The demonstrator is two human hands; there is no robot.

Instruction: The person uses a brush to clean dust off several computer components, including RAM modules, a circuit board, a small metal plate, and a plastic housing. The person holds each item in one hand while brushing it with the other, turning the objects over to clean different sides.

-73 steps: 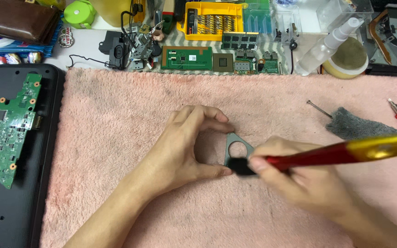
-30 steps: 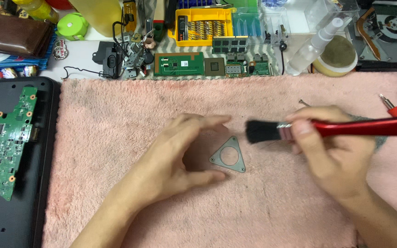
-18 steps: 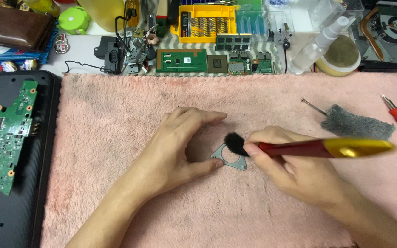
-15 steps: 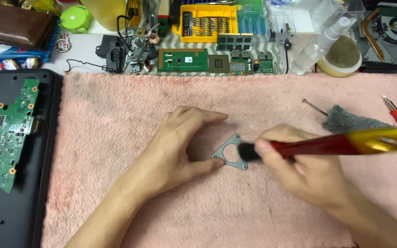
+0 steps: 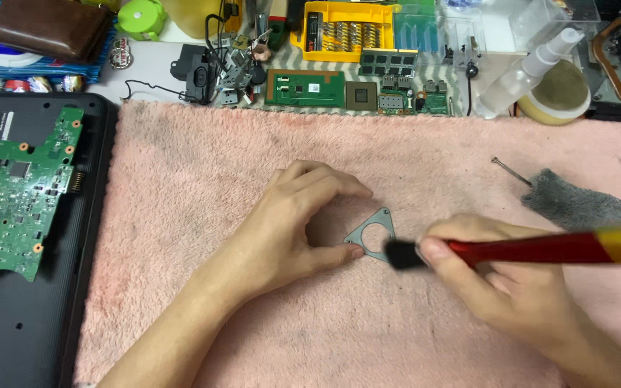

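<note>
Your left hand [image 5: 292, 223] stayed curled on the pink towel [image 5: 203, 158], thumb tip pinning the lower left corner of the grey triangular metal bracket [image 5: 372, 235] that lay flat at the towel's middle. Your right hand [image 5: 501, 284] kept its fingers pinched round the red-handled brush [image 5: 533, 249], and since half a second ago you drew the black bristles down to the bracket's lower right edge. That told me the sweeping went on, stroke after stroke, with the bracket unmoved.
</note>
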